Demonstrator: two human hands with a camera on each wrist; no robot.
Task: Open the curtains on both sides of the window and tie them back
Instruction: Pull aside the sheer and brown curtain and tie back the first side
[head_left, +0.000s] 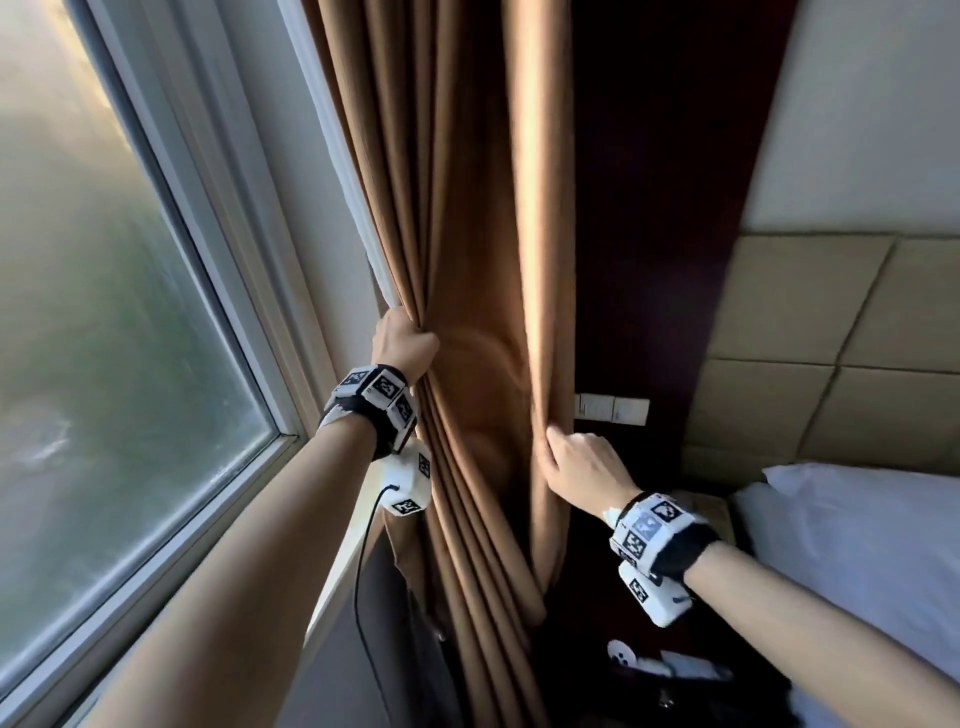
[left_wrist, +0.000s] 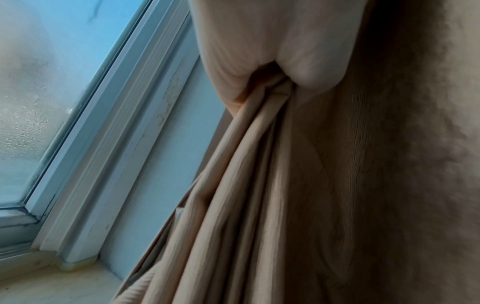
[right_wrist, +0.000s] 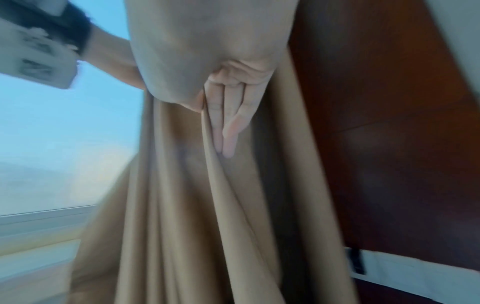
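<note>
Bedroom, window (head_left: 104, 312) left, bed (head_left: 857, 545) right. Brown curtain (head_left: 467, 208) bunched against dark wall panel (head_left: 665, 182). Left hand (head_left: 402, 345) fisted round window-side folds, right hand (head_left: 582, 470) pinching outer fold, fingers (right_wrist: 228, 123) nearly straight. Advise gathering all pleats tight into one bundle before tying; no tieback visible.

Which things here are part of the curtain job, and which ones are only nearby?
Part of the job:
brown curtain
left hand, gripping its gathered folds
right hand, holding its right edge
window

Only nearby:
wall switches
padded headboard
white pillow
</note>
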